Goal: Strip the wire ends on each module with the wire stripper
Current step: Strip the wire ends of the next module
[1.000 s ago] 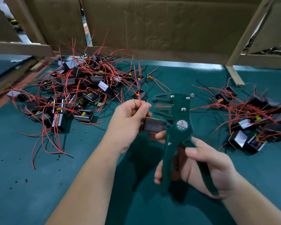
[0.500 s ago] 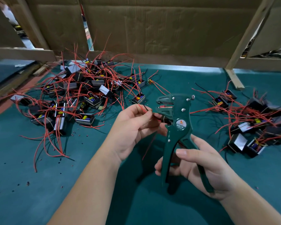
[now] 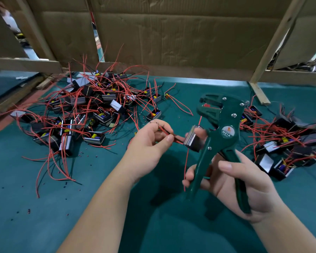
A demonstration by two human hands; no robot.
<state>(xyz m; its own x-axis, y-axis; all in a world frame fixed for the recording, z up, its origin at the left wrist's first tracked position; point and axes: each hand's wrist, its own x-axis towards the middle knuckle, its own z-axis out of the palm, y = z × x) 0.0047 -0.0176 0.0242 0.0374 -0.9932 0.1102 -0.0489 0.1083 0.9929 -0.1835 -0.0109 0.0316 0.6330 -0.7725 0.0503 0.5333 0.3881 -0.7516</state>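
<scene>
My right hand [image 3: 243, 183] grips the handles of a dark green wire stripper [image 3: 221, 128], held upright with its jaws at the top, apart and empty. A small black module [image 3: 192, 138] with a shiny side sits against the stripper's left side, propped by a right fingertip. My left hand [image 3: 150, 143] pinches the module's red and black wires [image 3: 169, 135] between thumb and fingers, just left of the module. One red wire hangs down from the module, another points up toward the jaws.
A big tangled pile of modules with red wires [image 3: 91, 110] lies at the left on the green mat [image 3: 44, 207]. A smaller pile [image 3: 285, 143] lies at the right. Cardboard panels and wooden slats [image 3: 171, 37] wall off the back. Tiny insulation bits dot the mat.
The module has swung out from behind my left hand to the stripper's side. My left hand has slid along the wires and now pinches them away from the jaws.
</scene>
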